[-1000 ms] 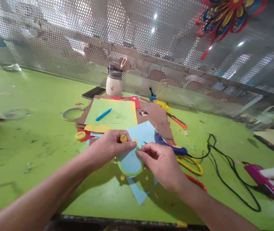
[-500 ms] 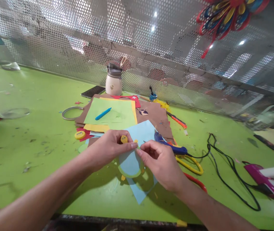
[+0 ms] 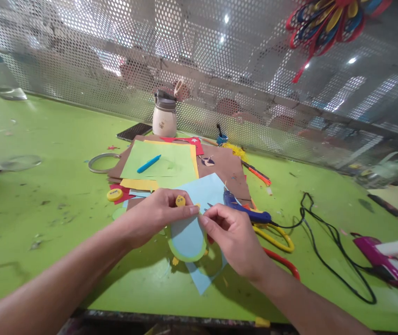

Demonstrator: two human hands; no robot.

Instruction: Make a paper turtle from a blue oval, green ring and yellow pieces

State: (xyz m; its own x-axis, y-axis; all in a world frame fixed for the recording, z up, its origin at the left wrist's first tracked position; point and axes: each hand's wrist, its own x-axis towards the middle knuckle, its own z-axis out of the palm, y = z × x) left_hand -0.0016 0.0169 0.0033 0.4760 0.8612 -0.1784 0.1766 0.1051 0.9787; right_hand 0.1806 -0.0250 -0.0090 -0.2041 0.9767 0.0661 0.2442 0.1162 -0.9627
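Between my hands is a paper cutout [image 3: 187, 239], a light-blue oval with a green border and small yellow pieces at its edges. My left hand [image 3: 165, 211] pinches its upper edge between thumb and fingers, close to a yellow piece with dark marks [image 3: 180, 200]. My right hand [image 3: 232, 232] has thumb and index finger pressed together at the cutout's upper right edge; whatever lies between those fingertips is hidden. Below and behind the cutout lies a light-blue sheet [image 3: 207, 186]. Just beyond my right hand rests a blue glue gun [image 3: 251, 213].
Beyond my hands are stacked papers [image 3: 185, 160] with a blue pen [image 3: 149, 164], a white bottle [image 3: 164, 118] and a phone [image 3: 134, 131]. Scissors with yellow handles [image 3: 275, 238], a red handle [image 3: 286, 263] and a looped black cord [image 3: 319, 251] lie to the right. A tape ring [image 3: 104, 163] sits left.
The cutout's lower part has swung slightly down and toward me, showing more of its green border. Both hands keep nearly the same place and pinch.
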